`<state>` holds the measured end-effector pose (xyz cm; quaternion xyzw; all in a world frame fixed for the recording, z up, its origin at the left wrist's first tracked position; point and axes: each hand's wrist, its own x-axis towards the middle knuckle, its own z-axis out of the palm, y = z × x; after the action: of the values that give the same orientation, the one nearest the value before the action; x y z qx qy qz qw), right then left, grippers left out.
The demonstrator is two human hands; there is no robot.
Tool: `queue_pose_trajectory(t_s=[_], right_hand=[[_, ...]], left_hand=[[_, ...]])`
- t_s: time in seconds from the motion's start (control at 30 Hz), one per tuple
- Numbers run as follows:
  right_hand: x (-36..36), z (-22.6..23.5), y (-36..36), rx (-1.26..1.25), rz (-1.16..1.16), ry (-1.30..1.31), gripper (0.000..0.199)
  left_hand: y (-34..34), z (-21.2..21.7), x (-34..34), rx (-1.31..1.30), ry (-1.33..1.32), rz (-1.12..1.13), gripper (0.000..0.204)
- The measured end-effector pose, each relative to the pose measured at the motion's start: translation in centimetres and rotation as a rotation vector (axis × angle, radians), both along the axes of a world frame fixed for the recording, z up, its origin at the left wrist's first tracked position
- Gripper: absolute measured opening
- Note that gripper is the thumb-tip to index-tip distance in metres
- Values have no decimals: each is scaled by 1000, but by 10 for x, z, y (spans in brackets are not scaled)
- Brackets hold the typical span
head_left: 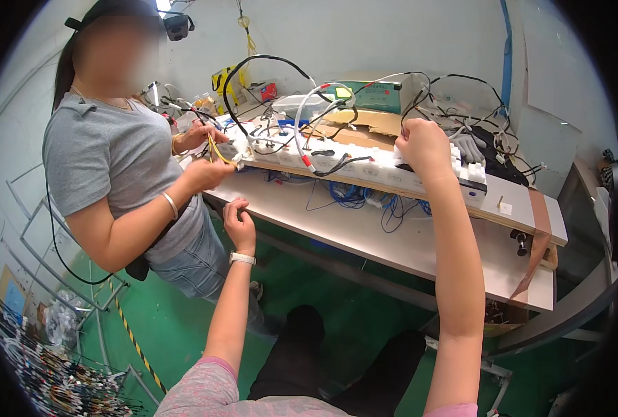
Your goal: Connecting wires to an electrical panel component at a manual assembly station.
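Observation:
My right hand [426, 147] is closed over the right part of a long row of white connector fixtures [413, 179], where a black cable [410, 110] runs down to its fingers. The hand hides the cable's end. My left hand [238, 226] hangs in front of the bench with its fingers curled in and nothing visible in them. A white-sleeved cable [297, 132] with red bands stands in a loop over the middle of the row, and a thick black cable [253, 58] arches above its left end.
At the left a co-worker in a grey shirt holds yellow and black wires [215, 147] near the row's end. Blue wires [347, 194] lie on the lower shelf [309, 221]. Behind the fixtures are cardboard [364, 124] and a green box [385, 96]. Bundled cables [51, 365] fill the lower left.

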<state>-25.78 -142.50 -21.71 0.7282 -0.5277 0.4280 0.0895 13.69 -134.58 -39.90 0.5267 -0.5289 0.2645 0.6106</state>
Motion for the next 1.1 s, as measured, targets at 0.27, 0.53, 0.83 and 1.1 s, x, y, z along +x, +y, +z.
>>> queue_pose_trajectory(t_s=[0.27,0.53,0.83,1.1], right_hand=[[-3,-4,0,-13,10,-15,12],[-1,-5,-2,-4,23,-32,13],[-8,-3,-1,-21,-1,1,15],[-2,-2,0,32,2,11,13]], left_hand=[[-45,45,31,139,528,-191,26],[-97,66,34,221,360,41,45],[-104,65,40,286,282,-11,43],[-119,52,58,154,543,-323,40]])
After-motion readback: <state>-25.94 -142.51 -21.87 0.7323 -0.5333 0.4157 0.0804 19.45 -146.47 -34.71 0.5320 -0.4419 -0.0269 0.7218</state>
